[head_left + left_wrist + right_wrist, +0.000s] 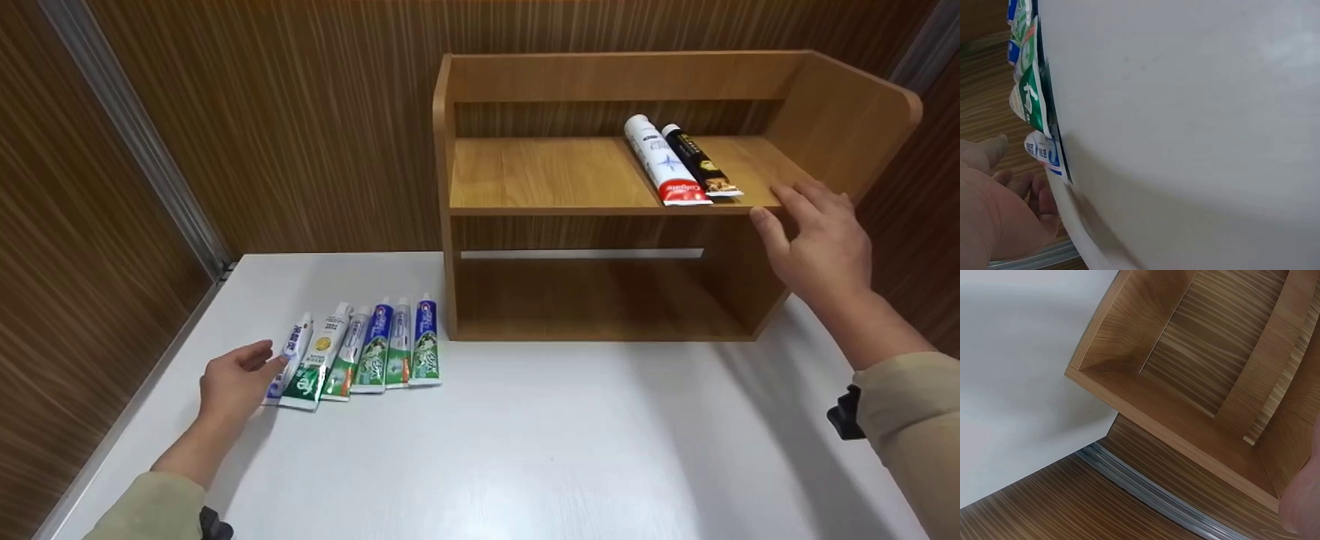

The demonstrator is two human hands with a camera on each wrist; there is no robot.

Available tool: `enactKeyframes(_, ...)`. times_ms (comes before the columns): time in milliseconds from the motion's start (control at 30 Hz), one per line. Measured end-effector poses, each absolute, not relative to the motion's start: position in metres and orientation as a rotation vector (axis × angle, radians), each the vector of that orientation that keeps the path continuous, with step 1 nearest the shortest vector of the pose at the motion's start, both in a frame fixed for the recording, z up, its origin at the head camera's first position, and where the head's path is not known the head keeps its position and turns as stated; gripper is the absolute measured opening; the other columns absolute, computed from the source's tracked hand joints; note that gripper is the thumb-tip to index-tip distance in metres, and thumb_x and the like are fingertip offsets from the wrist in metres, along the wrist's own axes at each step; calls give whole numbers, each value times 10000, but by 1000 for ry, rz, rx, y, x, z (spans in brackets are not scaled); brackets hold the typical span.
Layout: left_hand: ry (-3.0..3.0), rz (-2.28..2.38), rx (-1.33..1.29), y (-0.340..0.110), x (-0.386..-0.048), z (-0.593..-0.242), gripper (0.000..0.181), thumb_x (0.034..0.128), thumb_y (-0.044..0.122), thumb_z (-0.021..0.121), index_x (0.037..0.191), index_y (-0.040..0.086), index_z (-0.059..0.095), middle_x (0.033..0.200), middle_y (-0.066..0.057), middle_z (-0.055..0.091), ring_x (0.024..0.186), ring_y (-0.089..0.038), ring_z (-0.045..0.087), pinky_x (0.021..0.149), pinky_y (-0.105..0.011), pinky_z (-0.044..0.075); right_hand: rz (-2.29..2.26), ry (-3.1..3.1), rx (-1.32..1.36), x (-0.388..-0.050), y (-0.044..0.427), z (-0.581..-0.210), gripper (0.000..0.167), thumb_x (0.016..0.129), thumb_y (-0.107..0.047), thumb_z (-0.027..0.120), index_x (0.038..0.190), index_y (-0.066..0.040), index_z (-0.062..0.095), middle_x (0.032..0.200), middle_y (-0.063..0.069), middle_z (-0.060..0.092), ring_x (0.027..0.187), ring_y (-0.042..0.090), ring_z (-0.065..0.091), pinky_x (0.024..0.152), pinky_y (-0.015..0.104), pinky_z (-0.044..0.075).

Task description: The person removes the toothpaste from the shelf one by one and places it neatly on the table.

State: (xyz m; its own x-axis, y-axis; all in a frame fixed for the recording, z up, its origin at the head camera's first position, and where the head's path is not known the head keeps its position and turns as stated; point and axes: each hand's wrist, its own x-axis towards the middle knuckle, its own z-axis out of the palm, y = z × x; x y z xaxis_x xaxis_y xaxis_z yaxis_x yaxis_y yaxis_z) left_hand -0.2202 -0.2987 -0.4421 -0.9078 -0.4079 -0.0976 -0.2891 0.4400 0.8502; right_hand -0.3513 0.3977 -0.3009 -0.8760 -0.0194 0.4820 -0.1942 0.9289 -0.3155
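Note:
My left hand (pixel 236 380) is beside the leftmost toothpaste tube (pixel 298 339), a white and blue one, with its thumb and fingers apart. In the left wrist view that tube (pixel 1042 149) lies on the table beyond the fingers, not gripped. Next to it lies a white and green toothpaste tube (pixel 328 339), followed by several green, blue and white tubes (pixel 376 349) in a row. At the right end of the upper shelf board, my right hand (pixel 826 244) appears to rest on the edge with loosely extended fingers. Only part of the right hand (pixel 1302 500) shows in the right wrist view.
A wooden two-tier shelf (pixel 555 211) stands on the white table (pixel 525 450). On its upper board lie a white and red Colgate tube (pixel 664 159) and a black toothpaste tube (pixel 697 160). Wood-grain walls (pixel 322 150) close off the back and sides.

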Motion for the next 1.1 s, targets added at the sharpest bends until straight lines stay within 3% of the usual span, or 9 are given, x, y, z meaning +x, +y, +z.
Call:
enactKeyframes(333,-2607,-1429,505,-266,-221,-407,613,1058,355,682,1584,98,502,1563,-167,545,1512,-356,424,1199,-465,407,504,-2596,156,-353,397,-305,668,1115,-505,444,1643,-99,390,1680,267,315,1585,470,179,1298,562,31)
enactKeyframes(567,-2602,-1441,324,-235,-221,-380,625,1035,363,717,1562,85,531,1534,-140,585,1488,-320,468,1223,-473,370,485,-2504,217,-354,399,-305,602,1111,-433,514,1563,-35,505,1574,313,449,1538,496,293,1306,543,86)
enactKeyframes(633,-2598,-1447,281,-226,-221,-371,617,1034,361,719,1560,94,537,1532,-123,590,1484,-305,476,1222,-469,370,486,-2516,212,-354,399,-304,616,1115,-447,494,1584,-48,480,1595,307,427,1550,487,274,1306,540,70)
enactKeyframes(1100,-2569,-1446,-60,-150,-222,-318,526,1007,333,763,1487,160,636,1490,-25,637,1377,-210,595,1108,-391,510,490,-2580,161,-353,399,-302,665,1116,-507,447,1634,-91,407,1664,275,342,1587,457,190,1301,553,45)
